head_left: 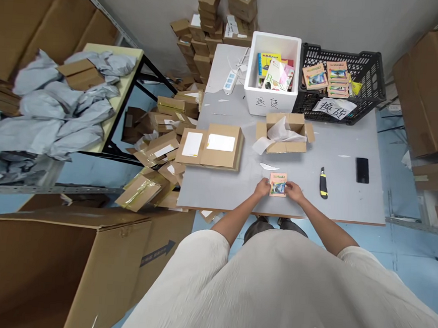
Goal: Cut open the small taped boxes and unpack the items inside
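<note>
1. We list one small, square, pink pack with a colourful printed face (pixel 278 185), at the middle of the grey table's (pixel 220 192) near edge, between both hands.
2. We record the left hand (pixel 262 187) pinching the pack's left side.
3. We record the right hand (pixel 293 191) pinching its right side; the fingertips are small here, so their exact placing is uncertain.
4. Beyond the pack, we note one open brown cardboard box (pixel 286 148) with crumpled white paper (pixel 287 131).
5. At the left edge: two closed brown cardboard boxes with white labels (pixel 220 159), side by side.
6. Toward the right edge: one yellow-and-black box cutter (pixel 323 184), then one black rectangular phone (pixel 362 170).
7. Along the far edge: one white foam bin (pixel 254 100) of books (pixel 279 73); beside it, toward the far right corner, one black plastic crate (pixel 378 90) containing similar pink packs (pixel 315 76).
</note>
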Action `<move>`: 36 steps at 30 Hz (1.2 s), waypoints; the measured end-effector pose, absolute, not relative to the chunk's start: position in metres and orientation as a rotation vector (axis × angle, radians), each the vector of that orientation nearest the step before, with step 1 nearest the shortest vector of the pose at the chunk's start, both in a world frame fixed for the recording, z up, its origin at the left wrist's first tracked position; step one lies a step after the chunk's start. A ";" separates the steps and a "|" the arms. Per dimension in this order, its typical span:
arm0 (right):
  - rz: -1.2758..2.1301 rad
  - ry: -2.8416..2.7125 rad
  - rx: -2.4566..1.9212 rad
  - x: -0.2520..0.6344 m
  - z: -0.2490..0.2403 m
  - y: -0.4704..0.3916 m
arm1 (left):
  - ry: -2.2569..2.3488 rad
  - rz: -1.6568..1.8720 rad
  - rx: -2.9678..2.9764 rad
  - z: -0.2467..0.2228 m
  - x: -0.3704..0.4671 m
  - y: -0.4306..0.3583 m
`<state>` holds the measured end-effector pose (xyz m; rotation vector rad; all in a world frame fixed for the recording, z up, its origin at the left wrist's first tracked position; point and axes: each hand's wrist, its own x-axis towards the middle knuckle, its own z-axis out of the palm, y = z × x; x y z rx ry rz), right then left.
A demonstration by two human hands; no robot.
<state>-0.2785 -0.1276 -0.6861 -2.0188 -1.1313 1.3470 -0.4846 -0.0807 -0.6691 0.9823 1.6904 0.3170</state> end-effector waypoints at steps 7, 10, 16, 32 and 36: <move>1.490 -0.826 -1.929 -0.276 -0.688 -0.123 | 1.686 0.364 0.863 -0.671 -0.466 -0.082; 1.512 -0.787 -1.896 -0.274 -0.686 -0.124 | 1.732 0.426 0.868 -0.670 -0.461 -0.082; 1.472 -0.706 -1.881 -0.269 -0.674 -0.124 | 1.626 0.531 0.818 -0.655 -0.456 -0.080; 1.196 -0.815 -1.614 -0.248 -0.562 -0.072 | 1.359 0.905 1.055 -0.564 -0.430 -0.026; 0.970 -1.125 -1.602 -0.267 -0.537 -0.071 | 1.152 0.924 1.125 -0.552 -0.421 -0.027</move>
